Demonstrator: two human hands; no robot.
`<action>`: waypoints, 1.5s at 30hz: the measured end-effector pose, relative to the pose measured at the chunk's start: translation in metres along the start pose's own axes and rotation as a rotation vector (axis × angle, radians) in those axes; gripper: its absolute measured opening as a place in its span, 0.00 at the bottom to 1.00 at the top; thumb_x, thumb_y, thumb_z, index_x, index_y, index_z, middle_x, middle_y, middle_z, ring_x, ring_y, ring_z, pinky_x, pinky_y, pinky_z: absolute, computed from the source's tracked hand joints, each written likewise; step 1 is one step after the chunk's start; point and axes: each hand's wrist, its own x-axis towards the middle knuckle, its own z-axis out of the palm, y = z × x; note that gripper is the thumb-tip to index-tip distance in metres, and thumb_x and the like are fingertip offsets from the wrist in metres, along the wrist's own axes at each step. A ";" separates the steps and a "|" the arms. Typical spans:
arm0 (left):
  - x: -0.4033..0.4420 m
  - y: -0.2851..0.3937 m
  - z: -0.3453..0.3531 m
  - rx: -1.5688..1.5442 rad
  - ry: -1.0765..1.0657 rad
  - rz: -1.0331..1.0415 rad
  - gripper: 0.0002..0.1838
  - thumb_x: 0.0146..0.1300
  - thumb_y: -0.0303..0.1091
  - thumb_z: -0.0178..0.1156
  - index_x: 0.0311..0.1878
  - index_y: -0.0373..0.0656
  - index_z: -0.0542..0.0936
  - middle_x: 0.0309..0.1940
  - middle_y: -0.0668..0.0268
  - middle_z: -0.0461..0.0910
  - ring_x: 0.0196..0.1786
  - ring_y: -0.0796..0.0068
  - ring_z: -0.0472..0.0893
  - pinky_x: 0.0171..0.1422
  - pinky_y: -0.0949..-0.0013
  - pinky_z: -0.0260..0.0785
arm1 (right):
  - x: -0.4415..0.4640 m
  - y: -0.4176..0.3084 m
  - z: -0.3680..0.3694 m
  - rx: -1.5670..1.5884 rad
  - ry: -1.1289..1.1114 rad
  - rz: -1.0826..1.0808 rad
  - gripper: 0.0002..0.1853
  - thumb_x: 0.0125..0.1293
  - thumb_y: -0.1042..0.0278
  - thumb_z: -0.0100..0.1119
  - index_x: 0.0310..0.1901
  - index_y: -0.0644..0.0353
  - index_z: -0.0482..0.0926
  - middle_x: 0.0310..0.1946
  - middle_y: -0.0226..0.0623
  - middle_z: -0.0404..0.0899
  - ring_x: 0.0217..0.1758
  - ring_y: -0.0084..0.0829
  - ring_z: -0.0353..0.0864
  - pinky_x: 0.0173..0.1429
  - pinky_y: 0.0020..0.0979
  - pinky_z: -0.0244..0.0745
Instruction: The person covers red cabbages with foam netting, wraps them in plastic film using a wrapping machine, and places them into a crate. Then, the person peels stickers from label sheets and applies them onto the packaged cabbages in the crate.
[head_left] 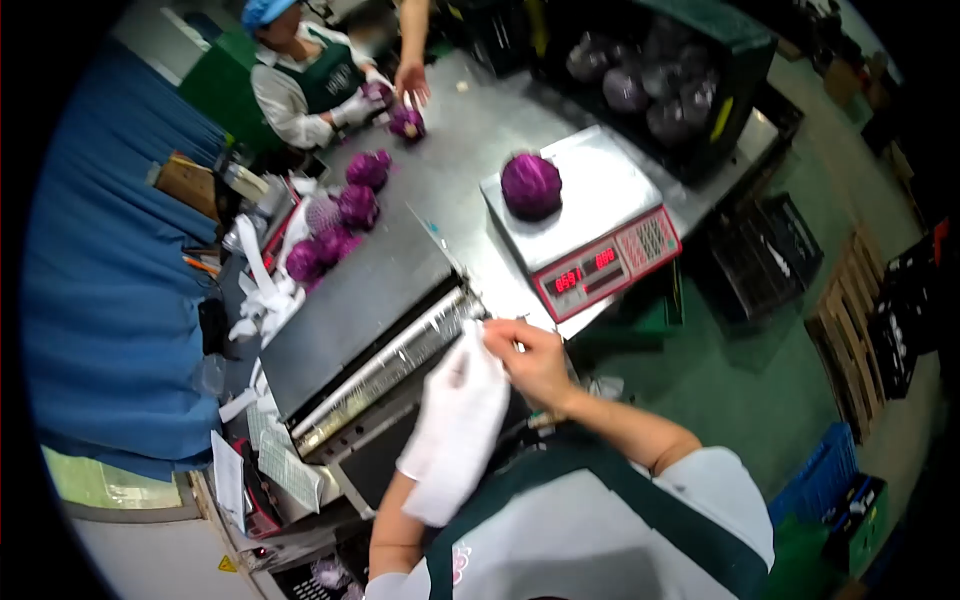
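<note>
My left hand (445, 395), in a white glove, is raised in front of my apron with its fingers drawn together at the top. A long white, limp piece (455, 485) hangs along that hand and past its wrist; whether it is cloth or film I cannot tell. My bare right hand (535, 365) pinches white material at the left fingertips. Just beyond both hands is the front bar of a wrapping machine (385, 370) with a dark flat top. A purple cabbage (531, 186) sits on the metal pan of a red digital scale (610, 262), its display lit.
Several purple cabbages (357, 207) line the table's left side, near white strips (265, 295). A co-worker (310, 75) in gloves holds a cabbage; another person's bare hand (411, 82) reaches towards one. A dark crate (735, 75) holds wrapped cabbages. A wooden pallet (850, 335) lies right.
</note>
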 end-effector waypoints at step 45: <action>0.307 0.002 0.045 1.056 -0.059 0.517 0.19 0.64 0.41 0.47 0.49 0.38 0.78 0.39 0.53 0.81 0.41 0.61 0.81 0.43 0.67 0.71 | 0.175 0.113 -0.094 0.355 0.139 0.439 0.24 0.69 0.57 0.34 0.56 0.68 0.68 0.51 0.44 0.73 0.51 0.35 0.75 0.56 0.34 0.69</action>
